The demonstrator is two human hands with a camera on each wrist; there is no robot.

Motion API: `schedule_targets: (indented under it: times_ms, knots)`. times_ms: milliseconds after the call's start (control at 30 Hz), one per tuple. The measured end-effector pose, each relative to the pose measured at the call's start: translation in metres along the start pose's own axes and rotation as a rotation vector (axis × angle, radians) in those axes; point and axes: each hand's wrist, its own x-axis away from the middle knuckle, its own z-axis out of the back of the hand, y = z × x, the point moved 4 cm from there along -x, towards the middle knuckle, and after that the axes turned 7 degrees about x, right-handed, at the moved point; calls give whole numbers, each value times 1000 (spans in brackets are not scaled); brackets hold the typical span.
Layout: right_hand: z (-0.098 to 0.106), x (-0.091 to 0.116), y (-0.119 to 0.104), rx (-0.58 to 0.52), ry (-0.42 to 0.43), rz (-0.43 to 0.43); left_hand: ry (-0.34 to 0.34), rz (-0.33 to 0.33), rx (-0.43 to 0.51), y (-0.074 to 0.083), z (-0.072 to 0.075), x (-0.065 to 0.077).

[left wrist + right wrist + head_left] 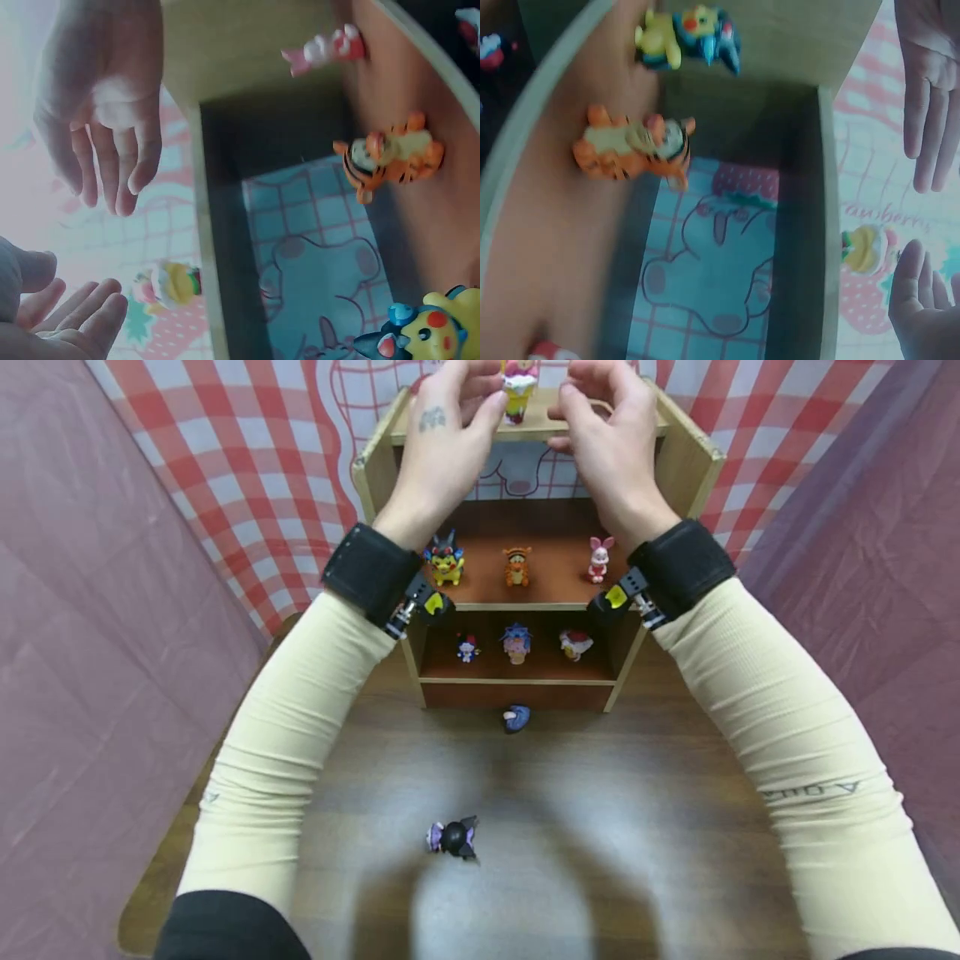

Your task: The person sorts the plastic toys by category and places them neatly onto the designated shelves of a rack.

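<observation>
My left hand (453,431) and right hand (611,439) are raised at the top of a small wooden shelf (517,606), one on each side of a yellow, white and pink figurine (519,392). That figurine stands on the top board. Both hands have loosely bent fingers and hold nothing. In the left wrist view, a small gap shows between the left fingertips and the figurine (171,285). The right wrist view likewise shows the figurine (866,249) apart from the right hand (928,307).
A yellow figurine with dark ears (446,562), a tiger (516,567) and a pink-eared figurine (598,560) stand on the middle shelf. Several smaller ones, including a blue figurine (516,643), occupy the lower shelf. A blue piece (516,718) and a black-and-purple figurine (453,837) lie on the wooden surface.
</observation>
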Motion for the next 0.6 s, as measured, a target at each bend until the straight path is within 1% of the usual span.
schedule_targets:
  times_ms: [133,233,333,433,500,600]
  knots:
    - [8,24,0,-111,-39,58,-48,-80,14,5,3,28]
    - [14,44,1,-184,-83,73,-91,-114,22,7,7,50]
    - [20,63,5,-232,-119,93,-126,-127,41,6,12,71]
    - [26,79,12,-234,-146,132,-161,-126,27,0,15,91]
    - [29,90,19,-231,-161,150,-187,-123,8,-7,17,106]
    - [34,105,30,-260,-185,133,-239,-121,2,-19,16,127]
